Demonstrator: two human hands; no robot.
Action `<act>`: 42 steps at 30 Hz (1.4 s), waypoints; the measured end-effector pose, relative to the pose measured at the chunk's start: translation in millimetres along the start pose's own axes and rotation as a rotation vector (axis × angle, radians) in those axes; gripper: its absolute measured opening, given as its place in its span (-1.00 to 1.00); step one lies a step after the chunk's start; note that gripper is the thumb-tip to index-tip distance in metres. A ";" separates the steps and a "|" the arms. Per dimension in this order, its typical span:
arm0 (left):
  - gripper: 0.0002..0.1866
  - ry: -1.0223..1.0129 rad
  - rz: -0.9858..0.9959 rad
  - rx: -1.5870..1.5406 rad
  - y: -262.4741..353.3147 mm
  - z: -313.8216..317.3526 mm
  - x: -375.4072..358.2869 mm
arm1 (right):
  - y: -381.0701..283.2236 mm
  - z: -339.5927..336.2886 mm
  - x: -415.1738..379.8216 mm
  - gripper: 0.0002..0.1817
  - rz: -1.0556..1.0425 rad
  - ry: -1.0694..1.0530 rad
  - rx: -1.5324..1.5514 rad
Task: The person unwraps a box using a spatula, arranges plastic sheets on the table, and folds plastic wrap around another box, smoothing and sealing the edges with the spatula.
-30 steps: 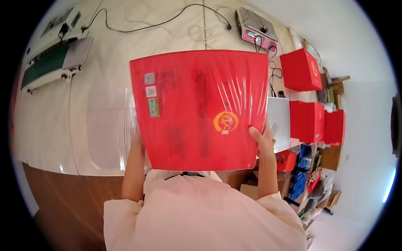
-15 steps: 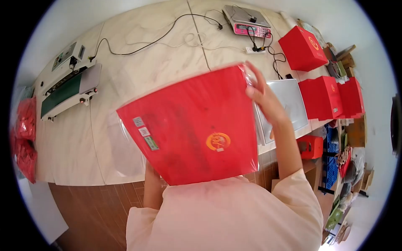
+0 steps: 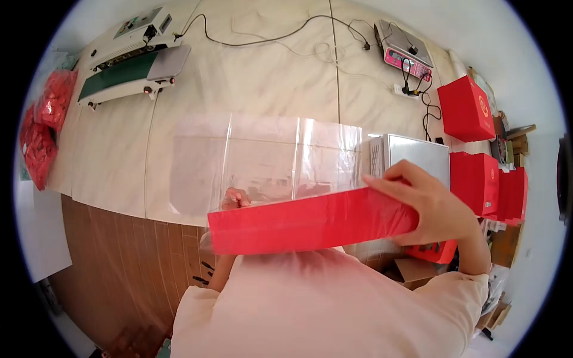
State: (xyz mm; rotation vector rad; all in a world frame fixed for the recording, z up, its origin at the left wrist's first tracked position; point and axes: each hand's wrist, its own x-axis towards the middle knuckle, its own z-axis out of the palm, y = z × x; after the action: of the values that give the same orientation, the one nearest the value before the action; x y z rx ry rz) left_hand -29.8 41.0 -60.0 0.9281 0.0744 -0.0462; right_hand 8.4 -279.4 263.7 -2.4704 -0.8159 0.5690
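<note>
A flat red box (image 3: 310,222) is held up in front of my chest, its long narrow side facing me. My right hand (image 3: 421,200) grips the right end, fingers and thumb spanning its thickness. At the left end, my left hand (image 3: 236,198) has curled fingers against the far edge; the palm is hidden behind the box. Shiny clear film shows around the box's ends. Beyond the box, a clear plastic bag (image 3: 268,155) lies spread and creased on the marble-patterned table (image 3: 119,155).
A sealing machine with a green belt (image 3: 122,80) stands at back left. At back right are a scale (image 3: 406,45), a power strip (image 3: 407,91) and cables. Red boxes (image 3: 468,110) and a white-topped scale (image 3: 418,155) stand right; red packets (image 3: 57,98) hang far left.
The red box has tipped from its broad printed face to its narrow side and come lower. My right hand has moved down with it, and the view has shifted left.
</note>
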 end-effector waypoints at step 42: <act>-0.55 0.143 0.319 2.026 167.6 62.9 69.7 | 64.5 133.1 36.5 -0.51 0.789 0.511 -0.197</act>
State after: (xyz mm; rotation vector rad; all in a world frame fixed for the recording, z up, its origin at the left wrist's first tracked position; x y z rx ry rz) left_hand 54.4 90.4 105.4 2.9554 -0.0201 0.3091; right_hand -5.0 -261.6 113.0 -2.8816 0.3411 0.0716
